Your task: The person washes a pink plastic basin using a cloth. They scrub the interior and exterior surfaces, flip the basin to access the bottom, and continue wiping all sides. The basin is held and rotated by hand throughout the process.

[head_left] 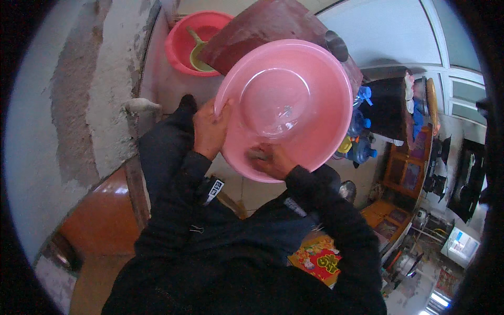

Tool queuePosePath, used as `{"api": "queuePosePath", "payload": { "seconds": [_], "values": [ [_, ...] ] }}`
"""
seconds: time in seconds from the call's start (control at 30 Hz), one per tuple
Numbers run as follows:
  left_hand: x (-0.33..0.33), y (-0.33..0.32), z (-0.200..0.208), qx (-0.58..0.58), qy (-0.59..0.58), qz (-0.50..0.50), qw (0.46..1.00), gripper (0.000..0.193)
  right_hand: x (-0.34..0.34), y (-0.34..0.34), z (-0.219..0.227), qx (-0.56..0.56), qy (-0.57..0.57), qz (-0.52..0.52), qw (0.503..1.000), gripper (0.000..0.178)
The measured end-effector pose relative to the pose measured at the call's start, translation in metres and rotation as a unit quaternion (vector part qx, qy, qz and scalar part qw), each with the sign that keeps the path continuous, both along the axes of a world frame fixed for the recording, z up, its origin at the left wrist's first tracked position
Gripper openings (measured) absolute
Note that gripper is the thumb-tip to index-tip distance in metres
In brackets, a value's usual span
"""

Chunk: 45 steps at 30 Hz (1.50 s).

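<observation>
A pink plastic basin (328,105) is tilted so that its inside faces me. My left hand (211,128) grips its left rim, fingers on the inner side. Inside the basin, near its lower edge, my right hand (278,161) is closed round a small grey wad (258,153) pressed to the wall. The wad is blurred, and I cannot tell its kind. Beyond, a darker pink basin (176,44) stands on the floor with a yellow-green ladle (198,56) in it.
A dark red tabletop (262,26) lies just behind the basin, with a metal cup (336,44) at its edge. Large blue water bottles (361,149) stand right. A rough plastered wall (79,105) runs along the left. A red and yellow carton (317,260) is beside my legs.
</observation>
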State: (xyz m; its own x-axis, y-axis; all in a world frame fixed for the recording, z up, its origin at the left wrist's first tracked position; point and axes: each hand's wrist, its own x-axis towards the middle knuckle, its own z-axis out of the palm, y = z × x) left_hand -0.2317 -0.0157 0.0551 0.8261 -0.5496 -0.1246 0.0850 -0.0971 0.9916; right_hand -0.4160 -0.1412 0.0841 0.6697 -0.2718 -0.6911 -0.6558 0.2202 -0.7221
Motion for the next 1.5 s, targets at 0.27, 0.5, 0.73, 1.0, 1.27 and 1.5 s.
{"api": "queuePosePath", "payload": {
  "seconds": [0.27, 0.5, 0.73, 1.0, 1.27, 1.5],
  "values": [
    [0.005, -0.001, -0.001, 0.05, -0.064, -0.012, 0.997, 0.031, -0.014, 0.006, -0.008, -0.261, -0.111, 0.25, 0.926, 0.031],
    [0.003, -0.003, 0.0, 0.046, 0.022, -0.014, 0.999, 0.033, -0.053, -0.058, -0.009, -0.523, 0.195, 0.347, 0.754, 0.024],
    [0.008, -0.006, 0.003, 0.066, -0.008, -0.019, 0.998, 0.03, -0.02, 0.013, -0.053, -0.316, 0.002, 0.326, 0.891, 0.034],
    [0.011, -0.005, 0.008, 0.107, -0.067, -0.031, 0.992, 0.024, 0.013, -0.123, 0.008, -0.629, -0.073, 0.129, 0.763, 0.036],
    [0.011, -0.003, 0.0, 0.098, -0.069, -0.021, 0.993, 0.026, -0.034, -0.127, -0.028, -0.566, 0.202, 0.303, 0.74, 0.056],
    [0.011, -0.007, -0.002, 0.118, -0.038, -0.005, 0.992, 0.028, -0.068, -0.089, -0.036, -0.46, -0.112, 0.35, 0.808, 0.03]
  ]
}}
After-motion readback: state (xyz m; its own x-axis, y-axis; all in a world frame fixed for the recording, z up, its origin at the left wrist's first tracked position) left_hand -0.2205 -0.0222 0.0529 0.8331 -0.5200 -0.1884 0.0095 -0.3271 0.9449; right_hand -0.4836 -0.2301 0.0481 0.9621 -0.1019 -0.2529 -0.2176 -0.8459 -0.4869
